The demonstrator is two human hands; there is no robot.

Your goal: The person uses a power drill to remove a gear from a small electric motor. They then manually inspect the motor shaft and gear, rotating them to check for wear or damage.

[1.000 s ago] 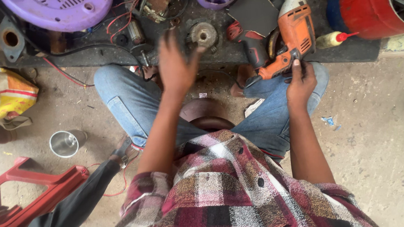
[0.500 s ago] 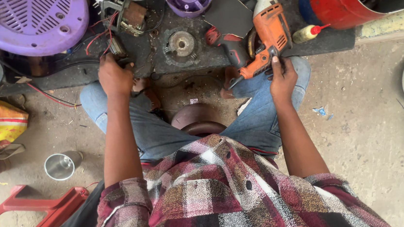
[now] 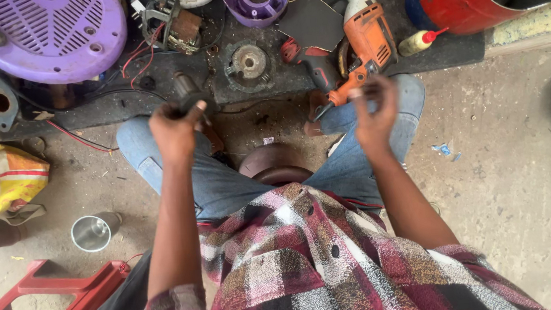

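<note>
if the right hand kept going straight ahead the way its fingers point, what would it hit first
Most likely the orange power drill lying on the black mat. The right hand is right at the drill's handle end, fingers pointing up the picture towards it. Whether they already touch it is unclear from this overhead view.

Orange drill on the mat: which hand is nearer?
Right. The right hand sits just below the orange drill, at its handle end. The left hand is well off to the drill's left, gripping a dark cylindrical part.
</note>
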